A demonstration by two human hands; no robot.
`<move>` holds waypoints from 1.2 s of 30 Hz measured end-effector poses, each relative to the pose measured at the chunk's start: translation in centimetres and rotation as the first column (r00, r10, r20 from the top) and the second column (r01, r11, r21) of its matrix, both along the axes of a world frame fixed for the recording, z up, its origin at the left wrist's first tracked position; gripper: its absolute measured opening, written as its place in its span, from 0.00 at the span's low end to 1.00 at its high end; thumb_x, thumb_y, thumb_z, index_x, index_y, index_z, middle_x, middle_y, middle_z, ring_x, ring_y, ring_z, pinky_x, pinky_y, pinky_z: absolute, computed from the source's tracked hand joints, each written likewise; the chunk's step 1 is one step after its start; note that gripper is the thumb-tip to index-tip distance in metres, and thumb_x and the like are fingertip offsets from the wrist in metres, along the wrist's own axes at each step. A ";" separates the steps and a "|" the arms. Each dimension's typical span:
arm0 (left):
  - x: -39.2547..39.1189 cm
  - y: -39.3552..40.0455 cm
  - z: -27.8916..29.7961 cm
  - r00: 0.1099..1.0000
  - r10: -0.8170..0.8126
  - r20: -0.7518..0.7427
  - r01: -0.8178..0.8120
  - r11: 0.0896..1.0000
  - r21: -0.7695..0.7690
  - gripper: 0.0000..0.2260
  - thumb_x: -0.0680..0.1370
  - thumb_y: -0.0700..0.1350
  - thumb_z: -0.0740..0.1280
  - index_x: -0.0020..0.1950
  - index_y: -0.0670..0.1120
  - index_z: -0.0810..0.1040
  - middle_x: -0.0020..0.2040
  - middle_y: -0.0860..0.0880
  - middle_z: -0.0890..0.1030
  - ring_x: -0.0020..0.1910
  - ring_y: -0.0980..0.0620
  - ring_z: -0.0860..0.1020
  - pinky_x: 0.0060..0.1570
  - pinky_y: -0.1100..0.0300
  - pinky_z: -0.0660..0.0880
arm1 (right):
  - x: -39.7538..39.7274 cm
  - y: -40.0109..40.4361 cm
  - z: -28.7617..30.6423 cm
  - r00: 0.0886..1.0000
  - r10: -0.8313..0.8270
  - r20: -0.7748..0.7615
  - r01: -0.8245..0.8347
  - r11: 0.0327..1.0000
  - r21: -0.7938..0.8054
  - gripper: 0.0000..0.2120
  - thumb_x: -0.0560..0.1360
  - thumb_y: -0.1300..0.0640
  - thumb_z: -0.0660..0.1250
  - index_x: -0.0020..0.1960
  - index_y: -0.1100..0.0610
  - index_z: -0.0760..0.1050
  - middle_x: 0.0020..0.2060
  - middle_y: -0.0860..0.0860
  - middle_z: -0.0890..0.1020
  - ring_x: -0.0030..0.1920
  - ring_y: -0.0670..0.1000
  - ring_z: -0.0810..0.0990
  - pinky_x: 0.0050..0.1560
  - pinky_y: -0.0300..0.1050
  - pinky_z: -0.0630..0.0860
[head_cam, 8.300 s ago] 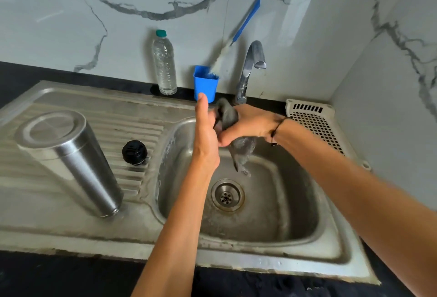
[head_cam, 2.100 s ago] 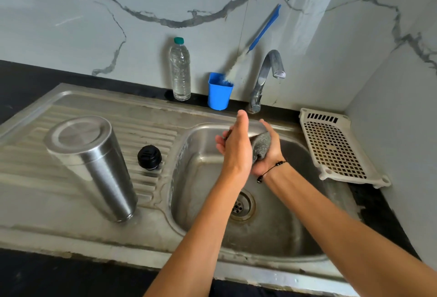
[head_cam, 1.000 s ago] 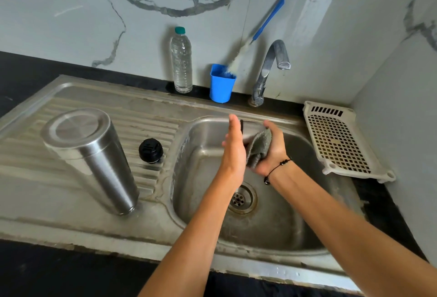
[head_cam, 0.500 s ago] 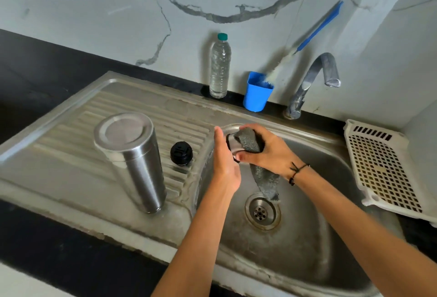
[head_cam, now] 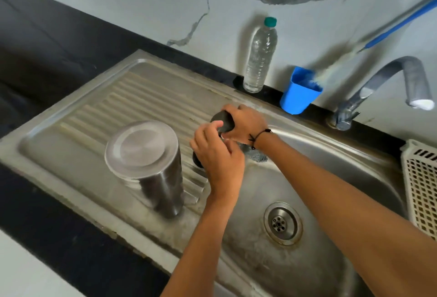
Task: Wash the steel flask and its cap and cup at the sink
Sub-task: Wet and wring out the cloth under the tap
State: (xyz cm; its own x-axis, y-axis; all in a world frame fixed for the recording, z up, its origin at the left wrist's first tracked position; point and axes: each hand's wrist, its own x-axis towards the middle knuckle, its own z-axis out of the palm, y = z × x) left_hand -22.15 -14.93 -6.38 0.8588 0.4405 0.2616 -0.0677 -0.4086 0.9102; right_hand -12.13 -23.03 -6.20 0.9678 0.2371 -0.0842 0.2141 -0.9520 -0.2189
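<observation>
The steel flask (head_cam: 144, 164) stands upside down on the ribbed drainboard (head_cam: 132, 98). Just right of it, the black cap (head_cam: 195, 160) shows only as a dark sliver behind my left hand (head_cam: 218, 157). Over the drainboard's edge by the basin, both hands meet on the small cup, which is almost fully covered. My right hand (head_cam: 248, 120) grips a grey scrub cloth (head_cam: 223, 120) wrapped over the cup, its loose end hanging below the wrist. My left hand's curled fingers hold the cup from the near side.
The sink basin (head_cam: 354, 162) with its drain (head_cam: 282, 223) lies on the right under the tap (head_cam: 387, 77). A water bottle (head_cam: 260, 58) and a blue holder (head_cam: 299, 91) with a blue-handled brush stand at the wall. A white slotted tray (head_cam: 423, 183) sits far right.
Both hands have moved left from above the basin to the drainboard's edge, close to the black cap. The view has swung left and nearer; the cloth now covers the cup.
</observation>
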 end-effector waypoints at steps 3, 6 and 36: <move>0.3 0.4 -1.2 0.996 0.089 -0.024 -0.080 0.967 0.241 0.21 0.63 0.34 0.59 0.55 0.41 0.76 0.56 0.40 0.75 0.55 0.40 0.70 0.53 0.49 0.67 | 0.8 1.2 -0.6 0.999 0.027 0.037 -0.024 0.996 -0.088 0.28 0.71 0.47 0.68 0.68 0.50 0.64 0.58 0.58 0.73 0.52 0.61 0.76 0.45 0.47 0.70; 0.3 0.7 -2.2 0.988 0.127 -0.092 -0.083 0.921 0.380 0.22 0.63 0.40 0.56 0.56 0.43 0.76 0.58 0.40 0.75 0.57 0.37 0.71 0.53 0.43 0.70 | 1.1 1.7 -0.8 0.999 0.039 0.029 -0.036 0.993 -0.116 0.30 0.71 0.47 0.69 0.70 0.50 0.62 0.59 0.58 0.71 0.53 0.62 0.76 0.48 0.50 0.72; -5.6 -5.0 0.1 0.461 -0.805 -0.373 0.543 0.589 -0.599 0.16 0.78 0.55 0.64 0.49 0.41 0.73 0.33 0.44 0.76 0.23 0.51 0.74 0.22 0.61 0.68 | -21.5 -10.5 2.7 0.731 -0.682 -0.039 0.525 0.525 0.669 0.24 0.73 0.47 0.70 0.65 0.51 0.69 0.50 0.47 0.78 0.50 0.46 0.76 0.49 0.38 0.69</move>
